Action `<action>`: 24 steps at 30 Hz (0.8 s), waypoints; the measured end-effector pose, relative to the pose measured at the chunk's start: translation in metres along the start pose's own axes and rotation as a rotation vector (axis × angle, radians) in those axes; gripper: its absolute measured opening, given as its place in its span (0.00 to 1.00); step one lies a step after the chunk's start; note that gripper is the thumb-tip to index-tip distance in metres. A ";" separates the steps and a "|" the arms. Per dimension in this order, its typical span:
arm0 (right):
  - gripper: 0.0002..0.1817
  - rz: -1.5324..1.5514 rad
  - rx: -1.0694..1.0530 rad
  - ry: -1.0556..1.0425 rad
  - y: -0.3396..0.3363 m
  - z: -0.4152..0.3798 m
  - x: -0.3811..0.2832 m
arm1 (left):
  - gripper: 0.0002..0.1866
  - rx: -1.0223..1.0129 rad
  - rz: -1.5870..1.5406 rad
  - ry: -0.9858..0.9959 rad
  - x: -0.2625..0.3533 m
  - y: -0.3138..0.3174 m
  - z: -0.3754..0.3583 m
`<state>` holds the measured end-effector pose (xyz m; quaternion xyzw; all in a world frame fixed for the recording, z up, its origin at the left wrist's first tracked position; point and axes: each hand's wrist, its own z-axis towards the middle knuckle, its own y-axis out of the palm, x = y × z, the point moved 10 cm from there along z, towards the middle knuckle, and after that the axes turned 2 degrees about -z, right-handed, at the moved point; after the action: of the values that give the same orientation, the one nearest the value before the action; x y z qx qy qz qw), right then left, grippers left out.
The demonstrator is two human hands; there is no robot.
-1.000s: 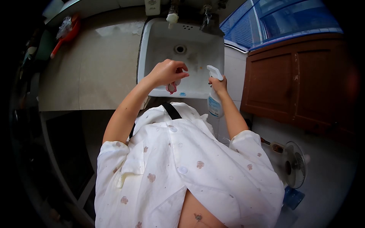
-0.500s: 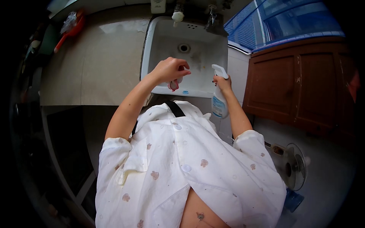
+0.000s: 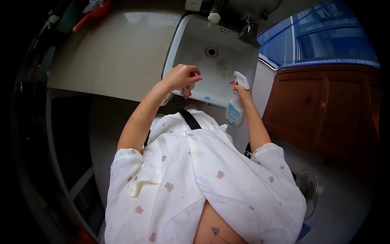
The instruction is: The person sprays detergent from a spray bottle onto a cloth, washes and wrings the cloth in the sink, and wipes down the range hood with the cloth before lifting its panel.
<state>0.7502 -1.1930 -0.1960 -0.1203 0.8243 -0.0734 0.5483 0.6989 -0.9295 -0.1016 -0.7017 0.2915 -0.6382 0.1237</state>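
Observation:
My left hand (image 3: pixel 183 77) hovers above the near left part of the white sink (image 3: pixel 170 61), fingers curled. Below its palm hangs a small greyish bundle with a pinkish-red edge, seemingly a cloth (image 3: pixel 186 92), mostly covered by the hand. To the right, my right hand (image 3: pixel 243 92) is wrapped round the neck of a white spray bottle (image 3: pixel 235 113) with a blue label. The bottle is roughly upright in front of the sink's near right corner, its white trigger head above my fingers.
A pale countertop (image 3: pixel 118 53) runs left of the sink. Two taps, one with a white end (image 3: pixel 214 18) and one dark (image 3: pixel 248 28), stand behind the basin. A brown wooden cabinet (image 3: pixel 313 110) is on the right, with a fan (image 3: pixel 307 193) below it.
The sink, counter and cabinet have shifted and tilted in view as my head and body turned. Both hands keep their holds, and the spray bottle stays in nearly the same place before me.

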 end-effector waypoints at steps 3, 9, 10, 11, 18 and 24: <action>0.09 -0.185 0.030 -0.004 0.005 0.000 -0.001 | 0.14 0.056 -0.028 -0.055 -0.018 -0.010 -0.022; 0.11 -0.245 0.151 0.095 -0.008 0.010 0.015 | 0.13 0.136 -0.102 -0.188 -0.062 -0.025 -0.061; 0.10 -0.100 0.107 0.039 0.000 0.005 0.009 | 0.12 0.171 -0.099 -0.181 -0.067 -0.029 -0.069; 0.10 -0.105 0.094 0.033 0.006 -0.001 0.007 | 0.12 0.185 -0.101 -0.188 -0.074 -0.029 -0.079; 0.12 -0.497 0.182 0.019 0.036 -0.029 0.004 | 0.11 0.635 -0.209 -0.286 -0.146 -0.066 -0.227; 0.22 -0.443 -0.095 -0.486 0.152 -0.107 -0.005 | 0.08 0.932 -0.371 -0.518 -0.258 -0.029 -0.380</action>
<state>0.6359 -1.0472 -0.1887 -0.3358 0.6259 -0.1215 0.6934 0.3347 -0.6850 -0.2394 -0.7462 -0.1895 -0.5174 0.3737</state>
